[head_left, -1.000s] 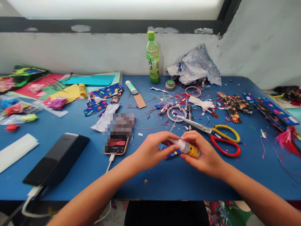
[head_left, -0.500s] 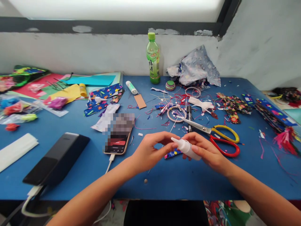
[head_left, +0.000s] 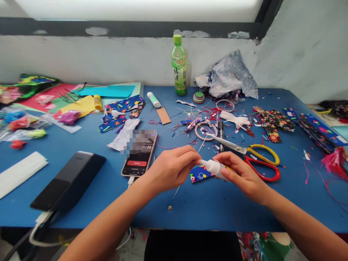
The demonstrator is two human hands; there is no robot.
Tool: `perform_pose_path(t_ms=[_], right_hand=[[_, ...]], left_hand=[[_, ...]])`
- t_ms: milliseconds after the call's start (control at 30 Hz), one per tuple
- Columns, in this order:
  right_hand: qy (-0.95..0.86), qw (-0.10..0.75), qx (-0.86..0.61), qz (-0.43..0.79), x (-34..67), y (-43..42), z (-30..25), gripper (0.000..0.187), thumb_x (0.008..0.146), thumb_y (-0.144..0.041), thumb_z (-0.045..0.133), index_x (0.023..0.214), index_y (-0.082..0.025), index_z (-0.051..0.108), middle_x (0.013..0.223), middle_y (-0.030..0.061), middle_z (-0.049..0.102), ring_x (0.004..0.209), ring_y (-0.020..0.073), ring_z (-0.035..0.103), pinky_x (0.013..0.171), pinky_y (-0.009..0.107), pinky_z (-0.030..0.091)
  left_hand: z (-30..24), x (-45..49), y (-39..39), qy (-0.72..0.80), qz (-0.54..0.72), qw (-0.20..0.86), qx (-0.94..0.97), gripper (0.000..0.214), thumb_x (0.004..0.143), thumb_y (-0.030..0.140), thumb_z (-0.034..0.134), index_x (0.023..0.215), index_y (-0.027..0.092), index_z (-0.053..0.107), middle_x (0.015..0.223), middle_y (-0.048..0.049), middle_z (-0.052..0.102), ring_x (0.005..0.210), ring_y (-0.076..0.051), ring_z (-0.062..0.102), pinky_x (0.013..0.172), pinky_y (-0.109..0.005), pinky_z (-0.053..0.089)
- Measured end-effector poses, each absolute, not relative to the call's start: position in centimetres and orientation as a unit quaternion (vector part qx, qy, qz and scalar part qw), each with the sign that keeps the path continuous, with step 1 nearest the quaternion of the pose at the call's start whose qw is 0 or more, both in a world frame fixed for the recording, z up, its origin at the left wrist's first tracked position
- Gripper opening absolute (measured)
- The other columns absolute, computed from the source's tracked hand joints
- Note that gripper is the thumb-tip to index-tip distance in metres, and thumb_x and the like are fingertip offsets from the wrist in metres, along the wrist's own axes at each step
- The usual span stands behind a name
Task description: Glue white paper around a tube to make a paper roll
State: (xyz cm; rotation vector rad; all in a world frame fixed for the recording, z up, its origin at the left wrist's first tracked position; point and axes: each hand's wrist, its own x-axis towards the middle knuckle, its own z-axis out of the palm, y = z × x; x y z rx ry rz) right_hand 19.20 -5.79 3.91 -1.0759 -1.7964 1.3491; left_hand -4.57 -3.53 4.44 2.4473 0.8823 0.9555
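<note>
One white bottle (head_left: 216,169), clasped in right hand (head_left: 240,177); nozzle (head_left: 204,163) pinched in left hand (head_left: 172,167).

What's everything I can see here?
Small bottle: 1, white, front centre
Scissors: 1, red and yellow handles, right
Marker: 1, black, beside scissors
Drink bottle: 1, green, back
Phone: 1, dark, left
Boxy device: 1, black, front left
Scraps: many, mixed, right
Rings: 2, pale, among scraps
Papers: several, coloured, back left
Patterned fabrics: several, mixed, scattered
Table: 1, blue, underneath
Wall: 1, grey, behind
Left hand: 1, bare, at small bottle's tip
Right hand: 1, bare, around small bottle
</note>
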Motion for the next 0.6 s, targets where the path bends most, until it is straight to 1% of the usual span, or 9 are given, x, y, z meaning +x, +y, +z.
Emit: perform_pose_path(t_ms=[100, 167, 267, 400, 433, 467, 533, 600], right_hand=[[-0.72, 0.316, -0.414, 0.459, 19.21, -5.71, 3.83, 0.023, 0.095, -0.038, 0.051, 0.111, -0.024, 0.058, 0.099, 0.0052, 0.068, 0.089, 0.0186, 0.067, 0.076, 0.029, 0.056], [-0.735, 0.313, -0.412, 0.438, 19.21, -5.7, 3.86, 0.021, 0.095, -0.036, 0.051, 0.111, -0.024, 0.057, 0.097, 0.0048, 0.07, 0.088, 0.0184, 0.068, 0.077, 0.029, 0.055], [-0.756, 0.318, -0.405, 0.403, 19.25, -5.77, 3.97, 0.02, 0.093, -0.032, 0.054, 0.112, -0.024, 0.056, 0.097, 0.004, 0.07, 0.087, 0.0175, 0.069, 0.076, 0.027, 0.056], [-0.788, 0.327, -0.41, 0.323, 19.44, -5.86, 3.87, 0.022, 0.092, -0.029, 0.057, 0.113, -0.024, 0.056, 0.097, 0.0042, 0.071, 0.081, 0.0177, 0.07, 0.066, 0.025, 0.056], [-0.795, 0.333, -0.408, 0.3, 19.49, -5.82, 3.78, 0.023, 0.091, -0.028, 0.058, 0.113, -0.025, 0.056, 0.098, 0.0045, 0.071, 0.082, 0.0182, 0.07, 0.066, 0.025, 0.057], [-0.803, 0.343, -0.4, 0.278, 19.53, -5.74, 3.67, 0.024, 0.09, -0.027, 0.06, 0.114, -0.025, 0.056, 0.099, 0.0049, 0.071, 0.084, 0.0188, 0.07, 0.068, 0.026, 0.057], [-0.822, 0.368, -0.367, 0.23, 19.58, -5.53, 3.45, 0.027, 0.088, -0.023, 0.062, 0.114, -0.026, 0.056, 0.105, 0.0059, 0.071, 0.093, 0.0204, 0.07, 0.078, 0.03, 0.057], [-0.841, 0.389, -0.332, 0.175, 19.58, -5.32, 3.29, 0.031, 0.085, -0.017, 0.066, 0.113, -0.027, 0.057, 0.11, 0.0064, 0.071, 0.099, 0.0211, 0.069, 0.086, 0.035, 0.056]], left_hand=[[4.25, -4.76, -3.16, 0.318, 0.27, 0.122, 0.901, 0.025, 0.095, 0.016, 0.037, 0.085, 0.017, 0.06, 0.078, -0.0051, 0.062, 0.063, -0.013, 0.053, 0.056, -0.023, 0.041], [4.23, -4.71, -3.12, 0.314, 0.261, 0.122, 0.905, 0.025, 0.094, 0.015, 0.035, 0.084, 0.018, 0.057, 0.075, -0.0038, 0.059, 0.061, -0.013, 0.05, 0.055, -0.024, 0.038], [4.46, -4.6, -3.29, 0.315, 0.272, 0.167, 0.894, 0.023, 0.096, 0.017, 0.034, 0.081, 0.018, 0.052, 0.074, -0.0019, 0.055, 0.061, -0.013, 0.048, 0.056, -0.024, 0.037], [4.96, -4.48, -3.56, 0.325, 0.278, 0.239, 0.872, 0.023, 0.098, 0.02, 0.035, 0.078, 0.019, 0.046, 0.072, 0.0009, 0.05, 0.062, -0.012, 0.045, 0.058, -0.023, 0.036], [5.04, -4.44, -3.61, 0.329, 0.279, 0.255, 0.865, 0.023, 0.098, 0.02, 0.036, 0.078, 0.019, 0.046, 0.071, 0.0017, 0.048, 0.061, -0.012, 0.044, 0.058, -0.023, 0.036], [5.09, -4.4, -3.65, 0.332, 0.281, 0.272, 0.858, 0.023, 0.098, 0.02, 0.036, 0.077, 0.019, 0.045, 0.07, 0.0024, 0.047, 0.06, -0.011, 0.043, 0.058, -0.023, 0.035], [5.08, -4.27, -3.72, 0.339, 0.286, 0.306, 0.843, 0.024, 0.099, 0.021, 0.036, 0.076, 0.019, 0.043, 0.067, 0.0035, 0.045, 0.059, -0.011, 0.043, 0.058, -0.023, 0.035], [4.95, -4.1, -3.8, 0.349, 0.287, 0.337, 0.826, 0.025, 0.099, 0.023, 0.036, 0.075, 0.019, 0.043, 0.066, 0.004, 0.045, 0.058, -0.011, 0.044, 0.058, -0.023, 0.035]])
